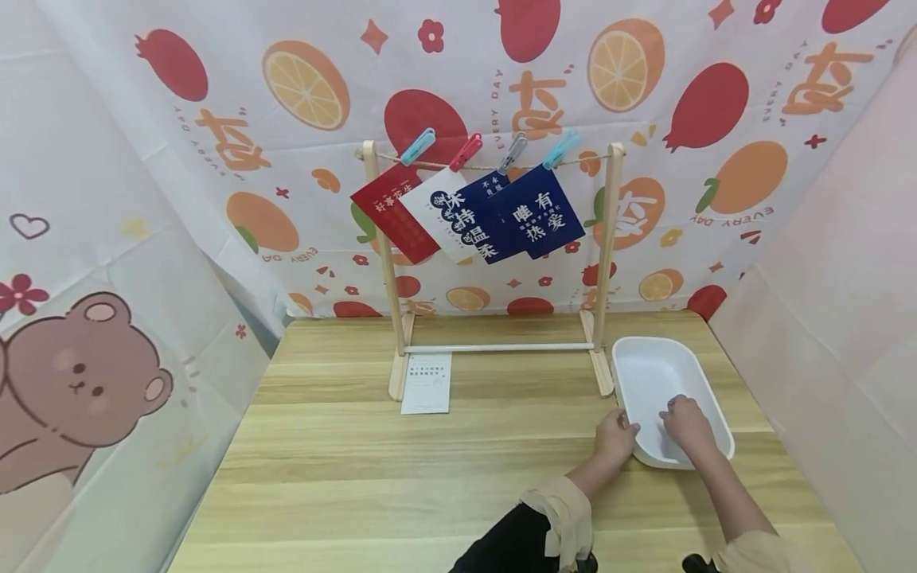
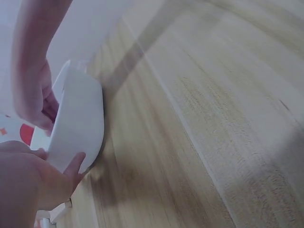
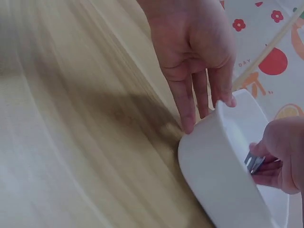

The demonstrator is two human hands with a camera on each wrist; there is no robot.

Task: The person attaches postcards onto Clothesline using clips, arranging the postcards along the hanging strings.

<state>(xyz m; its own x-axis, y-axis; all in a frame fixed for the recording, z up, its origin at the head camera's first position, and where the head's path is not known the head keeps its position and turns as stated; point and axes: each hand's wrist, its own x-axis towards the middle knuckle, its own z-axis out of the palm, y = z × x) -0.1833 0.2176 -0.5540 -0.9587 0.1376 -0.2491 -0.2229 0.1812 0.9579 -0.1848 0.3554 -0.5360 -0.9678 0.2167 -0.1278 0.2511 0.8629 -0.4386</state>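
Note:
At the right of the table stands a white plastic tub [image 1: 655,358]. My left hand [image 1: 614,439] holds its near left rim, the thumb over the edge and the fingers along the outer wall. Inside the tub, my right hand [image 1: 688,426] pinches a grey clothespin [image 3: 254,163], best seen in the right wrist view. Left of the tub is a wooden rack with a cord [image 1: 494,166]. Four clothespins, blue, red, grey and light blue, hold a red card [image 1: 394,211], a white card [image 1: 435,203] and two dark blue cards [image 1: 540,211] on it.
A white printed card [image 1: 427,390] lies on the wooden table [image 1: 344,469] by the rack's left foot [image 1: 398,374]. The rack's right foot [image 1: 600,374] is close to the tub. Patterned cloth [image 1: 458,79] hangs behind and at both sides.

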